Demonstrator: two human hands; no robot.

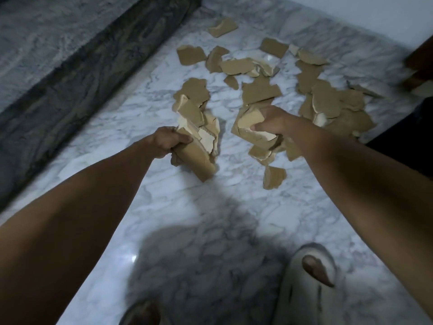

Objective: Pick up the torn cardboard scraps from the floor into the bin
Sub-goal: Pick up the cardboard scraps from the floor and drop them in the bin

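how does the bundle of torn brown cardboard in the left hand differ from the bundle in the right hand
The left hand grips its stack of torn brown cardboard scraps clear of the white marble floor; the right hand holds its cardboard bunch low among loose pieces. The left stack is longer and stands on end; the right bunch is more compact. Both are brown with pale torn edges.

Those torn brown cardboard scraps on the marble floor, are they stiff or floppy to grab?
Probably fairly stiff: the torn brown cardboard scraps lie flat with jagged edges. Likely light, since the left hand holds a whole bundle. Loose pieces may slip out of the right hand.
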